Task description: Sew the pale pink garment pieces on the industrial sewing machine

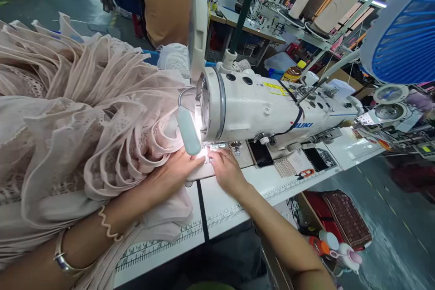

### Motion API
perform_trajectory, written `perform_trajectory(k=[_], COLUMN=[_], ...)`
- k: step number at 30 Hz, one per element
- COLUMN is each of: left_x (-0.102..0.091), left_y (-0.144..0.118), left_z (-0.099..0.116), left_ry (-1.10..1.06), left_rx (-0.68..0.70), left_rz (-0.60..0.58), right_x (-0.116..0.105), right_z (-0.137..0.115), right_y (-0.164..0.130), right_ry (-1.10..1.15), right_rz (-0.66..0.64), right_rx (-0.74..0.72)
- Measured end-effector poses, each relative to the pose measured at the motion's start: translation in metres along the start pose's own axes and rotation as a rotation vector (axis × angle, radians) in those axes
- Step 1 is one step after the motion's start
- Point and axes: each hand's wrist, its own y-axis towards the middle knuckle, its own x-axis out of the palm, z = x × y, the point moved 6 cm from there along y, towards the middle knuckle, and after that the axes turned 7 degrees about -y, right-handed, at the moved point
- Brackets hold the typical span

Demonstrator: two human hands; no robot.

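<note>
A white sewing machine (244, 104) stands in front of me, its needle area lit so brightly that detail there is washed out. My left hand (176, 170) is to the left of the needle, thumb reaching toward the light and fingers partly hidden behind a pale green oval guard (189, 131). It grips the edge of a pale pink lace-trimmed garment (136, 145). Close by on the right, my right hand (226, 170) has its thumb and fingertips pinched together on a small bit of pink fabric under the machine head.
Piled pink garments (61, 113) cover the table's left side. On the right lie a dark phone (261, 153), orange-handled snips (306, 174) and another dark phone-like device (315, 158). A blue fan (404, 31) hangs at upper right. A person in brown (166, 4) sits beyond.
</note>
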Motion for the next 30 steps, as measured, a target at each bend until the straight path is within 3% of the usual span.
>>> perform_trajectory(k=[2,5,9,16,24,30], left_x=[0.003,0.01,0.015,0.018,0.019,0.016], left_y=[-0.003,-0.01,-0.014,-0.013,-0.014,-0.016], left_z=[0.0,0.004,0.004,0.012,0.004,-0.002], left_ry=[0.022,0.121,0.295,0.428,0.357,0.218], left_rx=[0.057,0.25,0.351,0.357,0.327,0.259], left_rz=[-0.061,-0.163,-0.174,-0.174,-0.097,-0.073], right_x=[-0.003,-0.005,-0.006,-0.003,-0.009,-0.014], right_z=[-0.005,-0.012,-0.019,-0.027,-0.005,-0.003], right_y=[-0.001,-0.001,0.001,0.004,0.007,0.001], right_ry=[-0.071,-0.163,-0.279,-0.244,0.186,0.166], right_rz=[0.019,0.049,0.09,0.098,0.142,0.112], right_rx=[-0.047,-0.116,-0.112,-0.053,0.145,0.08])
